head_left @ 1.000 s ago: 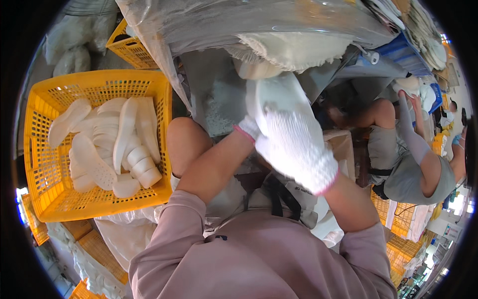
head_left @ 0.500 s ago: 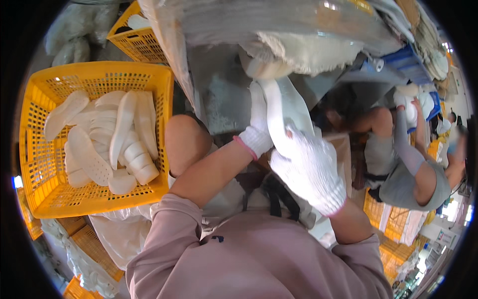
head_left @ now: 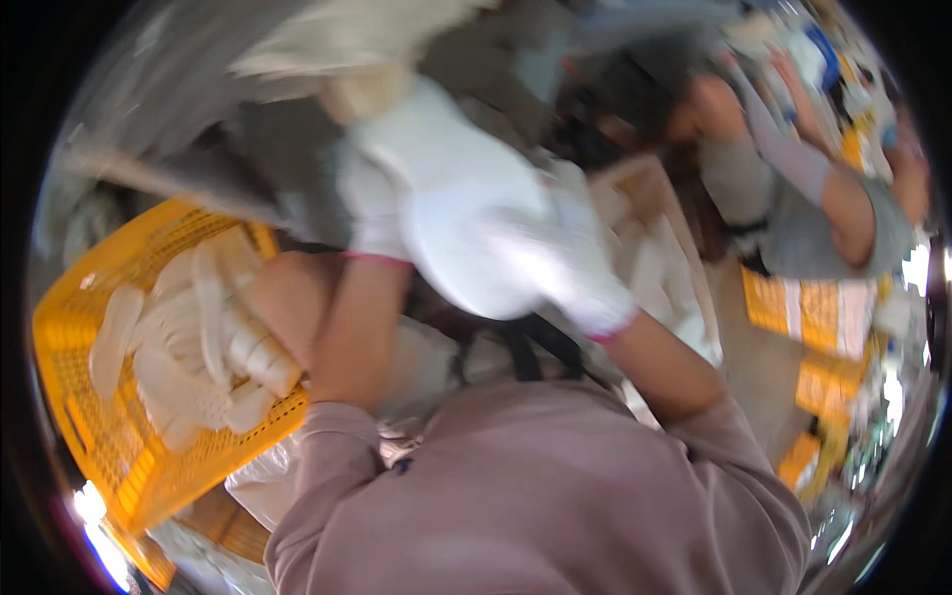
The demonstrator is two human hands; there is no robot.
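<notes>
A white foam shoe sole (head_left: 458, 193) is held in front of me, slanting from far left to near right, smeared by motion. My left hand (head_left: 375, 213), in a white knit glove with a pink cuff, grips its left edge; the sole hides part of its fingers. From the right, my gloved right hand (head_left: 575, 263) is closed on the sole's near part. The far end reaches up to a fluffy cream-coloured pad or wheel (head_left: 327, 45); whether they touch I cannot tell.
At left stands a yellow plastic crate (head_left: 74, 387) heaped with white soles (head_left: 188, 337). A pale box (head_left: 684, 248) with more white pieces is beside my right arm. A co-worker (head_left: 833, 218) sits farther right, near yellow crates (head_left: 808, 317).
My view has swung, so the surroundings sit differently. The sole has been turned, its broad face now showing more, and both hands have moved apart along it, still gripping.
</notes>
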